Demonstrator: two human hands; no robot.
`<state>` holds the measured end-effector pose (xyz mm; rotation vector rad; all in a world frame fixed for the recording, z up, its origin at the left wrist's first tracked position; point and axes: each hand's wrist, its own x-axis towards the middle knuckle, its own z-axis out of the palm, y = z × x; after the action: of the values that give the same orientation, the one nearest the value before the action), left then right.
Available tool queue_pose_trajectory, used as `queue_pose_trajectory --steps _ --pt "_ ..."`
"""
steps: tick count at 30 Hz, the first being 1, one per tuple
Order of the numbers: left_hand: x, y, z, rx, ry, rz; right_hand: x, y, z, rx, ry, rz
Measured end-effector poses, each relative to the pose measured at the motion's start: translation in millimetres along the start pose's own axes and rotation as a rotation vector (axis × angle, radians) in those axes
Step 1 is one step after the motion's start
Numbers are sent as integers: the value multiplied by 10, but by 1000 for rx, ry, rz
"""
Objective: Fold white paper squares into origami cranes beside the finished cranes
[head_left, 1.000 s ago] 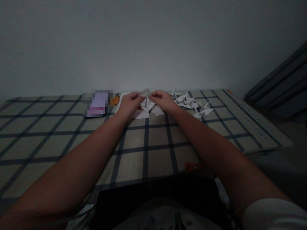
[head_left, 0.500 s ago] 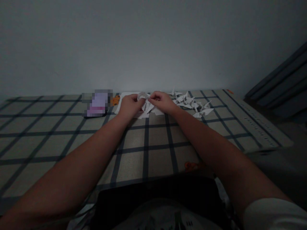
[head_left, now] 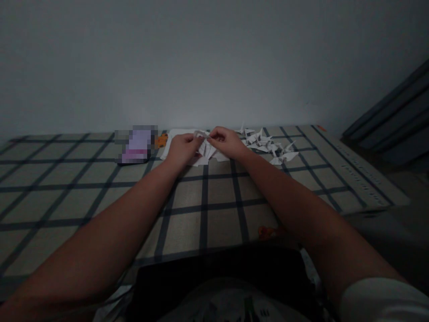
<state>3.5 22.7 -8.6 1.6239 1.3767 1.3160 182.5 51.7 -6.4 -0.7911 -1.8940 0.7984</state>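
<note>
Between my two hands is a small piece of white folded paper (head_left: 202, 134), pinched at both sides. My left hand (head_left: 182, 146) grips its left side with thumb and fingers. On the right side, my right hand (head_left: 227, 141) holds it with thumb and forefinger, the other fingers curled. Below and behind the hands lie white paper sheets (head_left: 172, 134), partly hidden by them. Several folded paper cranes (head_left: 263, 142) lie in a loose pile just right of my right hand.
A phone-like object with a lilac face (head_left: 136, 145), blurred out in part, stands left of the paper. The checked tablecloth (head_left: 187, 197) covers the table, which meets a grey wall (head_left: 214, 62). Dark pleated cloth (head_left: 395, 116) hangs at the right.
The folded paper between my fingers has shifted slightly and looks flatter and lower at its top. My left hand has moved a touch; the right hand stays nearly in place.
</note>
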Motion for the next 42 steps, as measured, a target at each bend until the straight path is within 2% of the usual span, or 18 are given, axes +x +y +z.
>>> queue_pose_trajectory --steps 5,11,19,28,38,42 --pt "15 -5 -11 -54 2 82 18 -9 -13 34 19 22" --pt "3 13 4 -251 -85 24 40 -16 -25 93 60 91" --pt "-11 2 25 -237 -17 26 41 -8 33 203 74 142" --pt "48 94 28 -591 -220 -141 42 -4 15 432 127 292" --pt "26 45 -16 -533 -295 -119 18 10 -12 531 48 303" --pt "15 46 3 -549 -251 -126 16 -9 2 484 30 331"
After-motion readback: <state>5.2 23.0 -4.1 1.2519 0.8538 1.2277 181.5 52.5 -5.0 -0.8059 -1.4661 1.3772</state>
